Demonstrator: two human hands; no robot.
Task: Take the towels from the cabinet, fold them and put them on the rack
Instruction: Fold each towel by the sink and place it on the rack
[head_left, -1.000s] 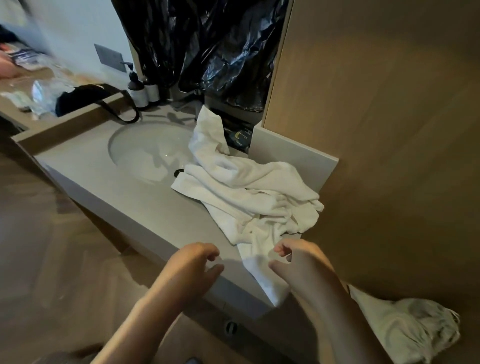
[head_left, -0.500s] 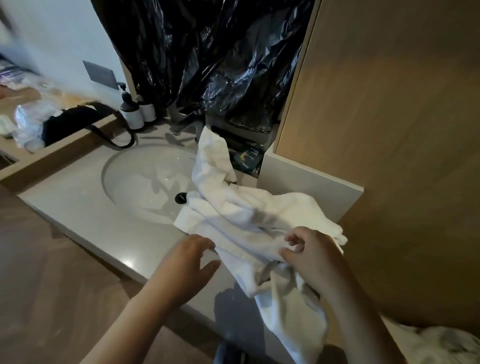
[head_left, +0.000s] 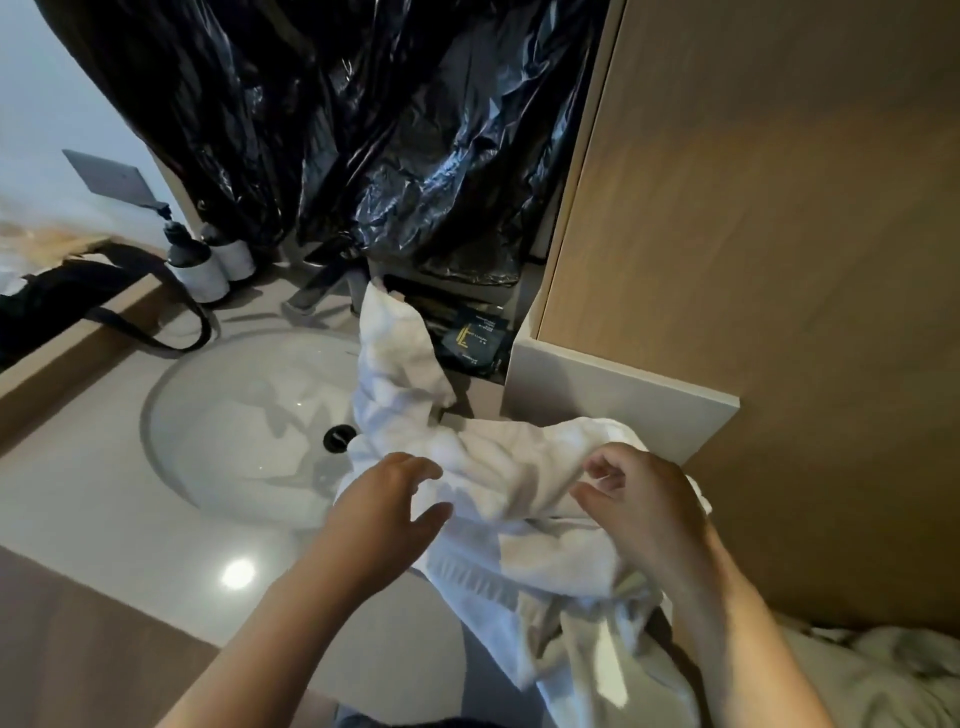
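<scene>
We are at the folding step, barely begun. The towel (head_left: 509, 462) is out and lies crumpled on the right end of the bench (head_left: 93, 499). One end runs up past the rim of the sink (head_left: 234, 415) toward the tap, and the other spills over the front edge. Our right hand (head_left: 641, 504) has its fingers curled round a bunch of cloth near the middle and holds it raised a little. Our left hand (head_left: 387, 501) is relaxed and half spread, holding nothing, right at the towel's left edge; we cannot tell whether it touches.

Next, we judge, we need to find two corners or a hem, since a grip mid-cloth gives no straight edge. Shaking the towel out flat should come before any fold. The hanging end may drag the rest off the bench. No rack is in view.
</scene>
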